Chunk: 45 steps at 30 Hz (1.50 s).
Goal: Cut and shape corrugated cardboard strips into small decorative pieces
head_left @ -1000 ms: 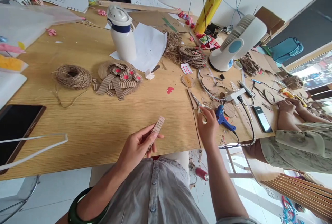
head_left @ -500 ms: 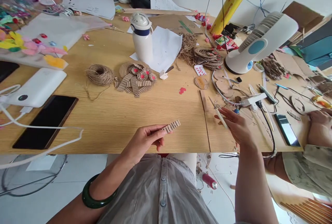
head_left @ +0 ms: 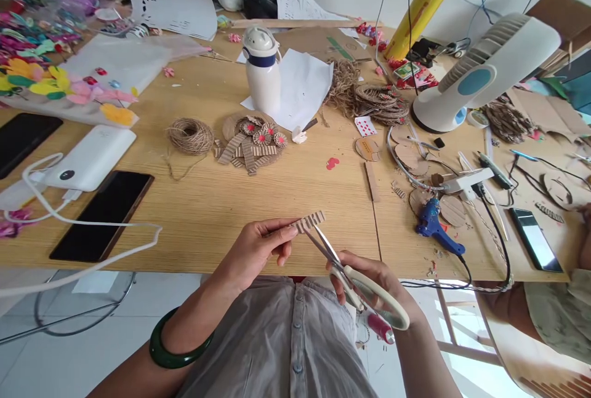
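Between the thumb and fingers of my left hand [head_left: 263, 244] is a short strip of corrugated cardboard [head_left: 310, 222], its ridges facing up. My right hand [head_left: 376, 278] grips white-handled scissors [head_left: 335, 262], and their parted blades meet the strip's lower edge near its free end. Both hands are just above the table's front edge. Beyond them lies a cardboard disc [head_left: 231, 125] bearing corrugated strips [head_left: 249, 153] and several rolled cardboard flowers [head_left: 263, 138] with red centres. A ball of twine [head_left: 189, 135] sits left of it.
A blue glue gun [head_left: 436, 226] lies to the right, near cardboard circles [head_left: 453, 210] and cables. A white fan [head_left: 484, 72] and a white bottle [head_left: 262, 75] stand farther back. On the left are a phone [head_left: 102, 216] and a power bank [head_left: 95, 155] with a white cable. Another person's arm [head_left: 585, 232] rests at the right edge.
My right hand has come left with the scissors from beside the glue gun, and the blades are now parted at the strip. My left hand has hardly moved.
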### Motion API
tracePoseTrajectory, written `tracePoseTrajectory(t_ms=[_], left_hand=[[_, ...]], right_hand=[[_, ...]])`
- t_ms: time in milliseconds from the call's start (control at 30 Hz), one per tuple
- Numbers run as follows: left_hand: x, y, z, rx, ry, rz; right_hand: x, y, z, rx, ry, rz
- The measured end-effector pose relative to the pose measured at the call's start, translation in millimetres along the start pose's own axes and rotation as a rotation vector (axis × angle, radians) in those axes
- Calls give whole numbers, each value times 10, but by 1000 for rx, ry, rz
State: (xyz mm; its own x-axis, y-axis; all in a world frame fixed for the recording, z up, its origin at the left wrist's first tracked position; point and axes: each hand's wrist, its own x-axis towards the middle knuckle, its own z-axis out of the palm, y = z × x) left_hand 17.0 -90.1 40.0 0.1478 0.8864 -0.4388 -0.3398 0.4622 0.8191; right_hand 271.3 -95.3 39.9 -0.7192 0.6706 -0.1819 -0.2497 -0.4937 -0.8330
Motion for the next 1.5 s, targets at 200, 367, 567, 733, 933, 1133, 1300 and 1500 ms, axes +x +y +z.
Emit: tracePoseTrajectory(t_ms=[200,367,567,733,933,1133,1300,1500], left_hand=[[-53,14,5,81,31,52],[-67,40,3,104,33,69],[-65,41,-10,114,20,55],[-79,33,16,105,24,46],[-66,11,36,75,26,52],[-24,-31,-13,-4,6,5],[-37,-30,-19,69,36,44],[-55,-32,38,129,37,54]], right_hand=[[4,-13,84,39,73,68],[-45,81,17,72,86,94],[-74,130,-24,80,107,66],[-76,140,-17,79,115,114],[-21,199,22,58,138,37],[81,390,72,110,160,-9],[114,383,95,101,186,9],[154,348,162,107,253,-7]])
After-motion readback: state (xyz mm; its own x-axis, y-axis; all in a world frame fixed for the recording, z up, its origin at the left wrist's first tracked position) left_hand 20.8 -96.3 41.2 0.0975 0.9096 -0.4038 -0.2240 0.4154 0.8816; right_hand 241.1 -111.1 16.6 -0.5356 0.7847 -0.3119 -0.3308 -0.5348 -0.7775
